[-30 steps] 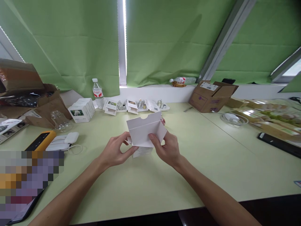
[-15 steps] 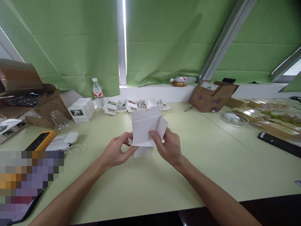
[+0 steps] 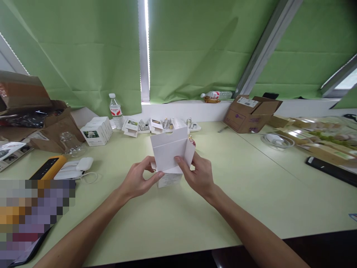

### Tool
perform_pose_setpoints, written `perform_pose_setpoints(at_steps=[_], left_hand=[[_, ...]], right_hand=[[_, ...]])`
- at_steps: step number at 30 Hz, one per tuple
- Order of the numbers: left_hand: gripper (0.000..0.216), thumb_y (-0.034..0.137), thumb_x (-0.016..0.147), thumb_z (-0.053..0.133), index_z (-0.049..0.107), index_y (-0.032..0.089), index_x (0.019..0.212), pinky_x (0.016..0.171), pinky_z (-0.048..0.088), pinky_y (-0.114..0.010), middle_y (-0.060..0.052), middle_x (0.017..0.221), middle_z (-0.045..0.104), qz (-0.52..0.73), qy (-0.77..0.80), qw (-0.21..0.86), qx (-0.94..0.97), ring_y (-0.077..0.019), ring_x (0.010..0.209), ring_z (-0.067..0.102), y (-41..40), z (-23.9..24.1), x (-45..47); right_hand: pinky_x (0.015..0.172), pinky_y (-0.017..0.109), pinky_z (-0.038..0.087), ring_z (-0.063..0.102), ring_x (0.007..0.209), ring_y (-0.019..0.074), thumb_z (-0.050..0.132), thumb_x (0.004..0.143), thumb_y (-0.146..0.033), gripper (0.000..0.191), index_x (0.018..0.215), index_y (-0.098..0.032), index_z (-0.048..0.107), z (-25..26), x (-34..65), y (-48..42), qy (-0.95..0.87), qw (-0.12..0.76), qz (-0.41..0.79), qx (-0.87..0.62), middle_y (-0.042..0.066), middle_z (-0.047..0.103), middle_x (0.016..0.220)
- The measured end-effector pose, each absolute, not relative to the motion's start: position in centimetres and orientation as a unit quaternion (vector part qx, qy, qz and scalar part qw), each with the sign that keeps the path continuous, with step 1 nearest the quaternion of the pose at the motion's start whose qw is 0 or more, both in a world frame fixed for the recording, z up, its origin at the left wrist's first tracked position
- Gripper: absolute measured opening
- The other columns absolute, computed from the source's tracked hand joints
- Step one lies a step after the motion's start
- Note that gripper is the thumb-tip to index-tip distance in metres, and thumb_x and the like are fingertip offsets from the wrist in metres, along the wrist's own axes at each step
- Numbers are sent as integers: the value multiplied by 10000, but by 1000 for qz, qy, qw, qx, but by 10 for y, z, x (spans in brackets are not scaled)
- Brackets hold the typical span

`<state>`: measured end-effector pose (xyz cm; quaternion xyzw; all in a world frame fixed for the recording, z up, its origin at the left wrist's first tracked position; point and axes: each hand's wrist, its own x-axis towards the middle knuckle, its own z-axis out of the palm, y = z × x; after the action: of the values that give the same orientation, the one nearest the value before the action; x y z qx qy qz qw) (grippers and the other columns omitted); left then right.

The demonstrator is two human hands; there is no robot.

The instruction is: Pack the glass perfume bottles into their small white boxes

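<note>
A small white cardboard box [image 3: 170,156] is held above the middle of the table, its lid flap raised and a side flap standing out on the right. My left hand [image 3: 139,178] is closed on the box's left edge, thumb along the lower front. My right hand [image 3: 199,175] grips the right side, thumb pressed on the white inner face of the flap and the other fingers hidden behind. Printed text shows on the lower panel [image 3: 169,180]. A small red and gold ornament-like object [image 3: 192,140] peeks out behind the right flap; what bears it is hidden.
Behind stand opened small boxes [image 3: 156,125] with glassy items, white boxes [image 3: 97,131] and a water bottle [image 3: 115,111]. Left lie a clear jar [image 3: 71,144], a yellow device [image 3: 50,167] and a white charger [image 3: 74,168]. Right are a brown carton [image 3: 245,115] and a coiled cable [image 3: 277,140].
The box has tilted and shifted slightly left, and its right flap has swung more upright. The red and gold object now shows behind it. Both hands keep their hold.
</note>
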<state>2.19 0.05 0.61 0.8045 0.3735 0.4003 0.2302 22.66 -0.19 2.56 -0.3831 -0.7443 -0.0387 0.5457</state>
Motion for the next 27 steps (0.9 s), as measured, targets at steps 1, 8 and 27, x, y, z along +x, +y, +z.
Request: perform_pose_setpoints(at_steps=[1,8,27], left_hand=[[247,356,874,561,540,211,1073,736,545,-289,-19,937,690,406,373,227,803,-154,801,661,0,6,22],[245,348,891,541,570,211,1092,696,545,-280,-38,957,686,422,372,231,794,-158,797,650,0,7,25],[263,336,903,532,561,217,1136,710,547,-267,-44,1045,669,425,372,254,785,-155,863,645,0,7,25]], right_hand=[[397,217,313,440,432,86,533,912,-312,165,799,-192,539,25,227,-2,-746,544,-39,-383,-35,517,545],[415,227,366,505,488,108,530,914,-319,148,915,-186,594,24,225,-2,-745,549,-34,-379,-5,581,610],[503,256,403,481,554,126,525,911,-284,130,817,-197,501,21,225,0,-764,514,24,-389,-15,515,645]])
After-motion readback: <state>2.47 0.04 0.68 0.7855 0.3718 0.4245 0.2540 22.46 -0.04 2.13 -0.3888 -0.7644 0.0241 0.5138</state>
